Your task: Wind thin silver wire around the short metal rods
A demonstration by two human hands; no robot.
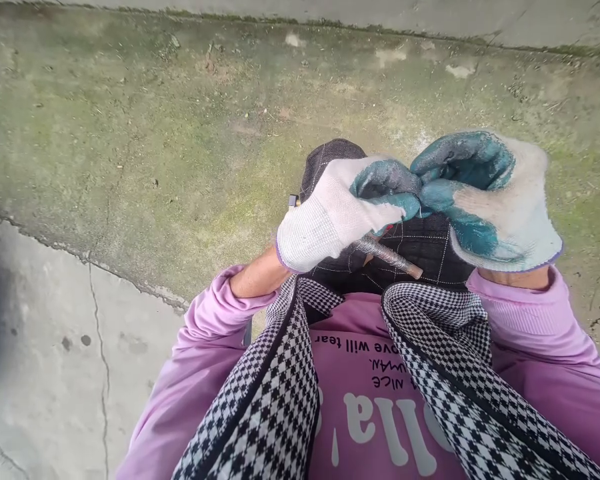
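In the head view, the person's left hand [343,210], in a white knit glove with a teal rubber-coated palm, sits just left of centre, and its fingers are curled shut around a thin grey metal rod [387,254]. The rod pokes out of the bottom of the fist toward four o'clock, its blunt, slightly rusty tip ending over the lap. The left thumb and forefinger tips press together at three o'clock of the fist, where they meet the right hand [485,197], gloved the same way, at about two o'clock from the picture's centre. The right fingers are bent in tight, pinching at the same spot as the left fingertips; something very small and thin shows between them, but what it is cannot be told. The two hands touch at the fingertips.

Under both hands lies the dark checked fabric of the trousers [425,250], with a raised knee at twelve o'clock of the left hand. At six o'clock come the pink long-sleeved sweatshirt [375,373] with white lettering and the black-and-white houndstooth vest [280,393] hanging open over it. The mossy, greenish concrete ground [155,133] fills the top and left, and a crack [95,267] runs across it at nine o'clock.
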